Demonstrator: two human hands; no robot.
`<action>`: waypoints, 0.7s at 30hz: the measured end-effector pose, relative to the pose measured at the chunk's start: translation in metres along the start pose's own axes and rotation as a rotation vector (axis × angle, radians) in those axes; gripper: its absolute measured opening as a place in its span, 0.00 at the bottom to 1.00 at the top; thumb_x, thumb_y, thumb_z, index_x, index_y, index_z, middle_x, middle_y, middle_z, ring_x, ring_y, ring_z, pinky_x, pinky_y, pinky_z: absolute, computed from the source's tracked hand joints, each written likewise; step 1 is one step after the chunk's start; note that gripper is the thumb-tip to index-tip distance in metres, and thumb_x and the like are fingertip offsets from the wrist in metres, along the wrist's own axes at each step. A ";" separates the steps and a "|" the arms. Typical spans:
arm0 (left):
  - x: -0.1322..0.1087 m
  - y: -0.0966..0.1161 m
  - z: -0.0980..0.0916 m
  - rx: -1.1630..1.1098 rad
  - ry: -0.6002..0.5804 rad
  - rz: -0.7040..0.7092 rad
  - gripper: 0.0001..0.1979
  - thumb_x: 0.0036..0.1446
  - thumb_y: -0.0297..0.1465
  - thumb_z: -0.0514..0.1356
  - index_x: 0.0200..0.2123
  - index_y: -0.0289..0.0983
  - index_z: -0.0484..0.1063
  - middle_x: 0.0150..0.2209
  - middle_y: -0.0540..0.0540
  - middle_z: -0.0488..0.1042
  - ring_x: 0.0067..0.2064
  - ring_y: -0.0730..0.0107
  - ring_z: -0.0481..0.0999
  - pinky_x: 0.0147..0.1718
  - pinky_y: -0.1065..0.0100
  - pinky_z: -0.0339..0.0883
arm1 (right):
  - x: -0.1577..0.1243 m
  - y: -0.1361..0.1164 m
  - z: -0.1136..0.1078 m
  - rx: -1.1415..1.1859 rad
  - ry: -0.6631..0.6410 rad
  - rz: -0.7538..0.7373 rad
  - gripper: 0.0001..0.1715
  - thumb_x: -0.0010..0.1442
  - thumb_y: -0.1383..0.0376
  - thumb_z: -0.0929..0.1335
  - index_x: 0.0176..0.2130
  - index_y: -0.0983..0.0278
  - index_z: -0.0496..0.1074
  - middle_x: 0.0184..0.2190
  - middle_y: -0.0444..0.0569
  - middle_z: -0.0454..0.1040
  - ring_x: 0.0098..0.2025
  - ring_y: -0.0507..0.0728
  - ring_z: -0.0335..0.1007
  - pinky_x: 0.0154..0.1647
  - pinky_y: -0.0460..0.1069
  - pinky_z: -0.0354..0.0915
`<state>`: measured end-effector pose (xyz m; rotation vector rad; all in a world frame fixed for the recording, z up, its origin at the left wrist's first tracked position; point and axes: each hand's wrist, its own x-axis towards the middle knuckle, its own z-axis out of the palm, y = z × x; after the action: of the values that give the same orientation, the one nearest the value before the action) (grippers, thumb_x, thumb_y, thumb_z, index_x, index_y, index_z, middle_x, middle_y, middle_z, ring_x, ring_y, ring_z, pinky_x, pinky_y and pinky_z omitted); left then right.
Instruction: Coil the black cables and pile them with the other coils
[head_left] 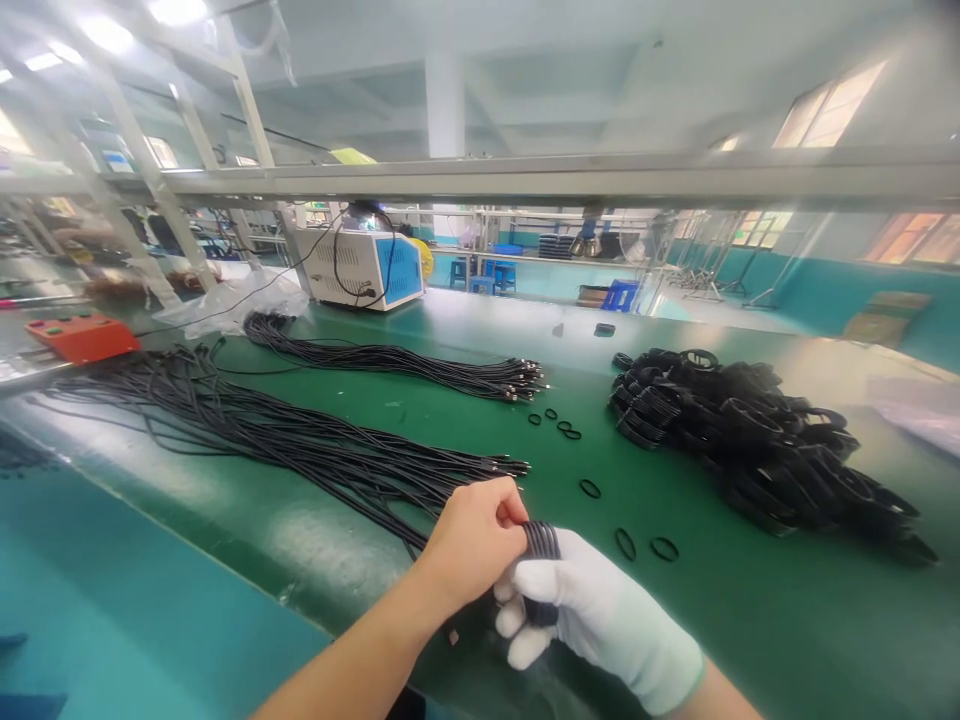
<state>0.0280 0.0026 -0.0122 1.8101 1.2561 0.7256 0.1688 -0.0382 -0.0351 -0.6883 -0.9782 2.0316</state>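
My right hand (600,605), in a white glove, is wrapped around a coiled black cable (541,541) near the table's front edge. My bare left hand (478,535) has its fingers curled in and pressed against the left side of that coil; its fingertips are partly hidden. Just beyond my left hand lies a long bundle of straight black cables (337,440), its tips pointing right. Several thin black rings (589,488) are scattered on the green table (555,330), the nearest ones beyond my right hand.
A heap of coiled black cables (750,425) stands at the right. A second cable bundle (405,365) lies farther back. Behind it are a white and blue machine (364,268) and a clear plastic bag (240,300). An orange button box (82,338) sits far left, under a metal shelf frame (525,178).
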 end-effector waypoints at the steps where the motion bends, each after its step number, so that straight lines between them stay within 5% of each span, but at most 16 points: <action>1: 0.003 0.000 0.000 -0.002 -0.012 -0.006 0.03 0.42 0.24 0.55 0.23 0.37 0.65 0.22 0.54 0.69 0.24 0.75 0.65 0.20 0.75 0.55 | 0.000 0.000 -0.002 0.009 0.009 -0.001 0.14 0.49 0.63 0.71 0.33 0.72 0.70 0.29 0.51 0.69 0.27 0.53 0.71 0.23 0.46 0.71; 11: 0.029 0.016 0.000 0.044 -0.179 0.033 0.02 0.42 0.26 0.56 0.24 0.36 0.67 0.22 0.52 0.70 0.25 0.74 0.67 0.21 0.75 0.58 | -0.001 -0.008 -0.019 0.046 0.057 -0.030 0.15 0.47 0.64 0.72 0.32 0.72 0.70 0.27 0.51 0.70 0.25 0.53 0.70 0.20 0.48 0.70; 16: 0.060 0.029 -0.016 0.090 -0.242 0.094 0.10 0.49 0.33 0.57 0.37 0.36 0.68 0.29 0.50 0.72 0.25 0.73 0.70 0.26 0.71 0.63 | -0.020 -0.041 -0.043 0.129 0.130 -0.150 0.19 0.50 0.60 0.72 0.40 0.69 0.70 0.29 0.51 0.72 0.29 0.56 0.72 0.22 0.47 0.68; 21: 0.095 0.026 0.024 0.222 -0.214 0.162 0.02 0.47 0.30 0.58 0.27 0.39 0.69 0.28 0.50 0.71 0.33 0.65 0.70 0.33 0.68 0.59 | -0.036 -0.062 -0.064 0.235 0.031 -0.252 0.19 0.54 0.59 0.70 0.44 0.67 0.69 0.35 0.54 0.73 0.40 0.61 0.71 0.28 0.47 0.65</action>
<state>0.0927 0.0802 -0.0016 2.1274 1.0922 0.4773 0.2603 -0.0158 -0.0159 -0.4459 -0.7518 1.8688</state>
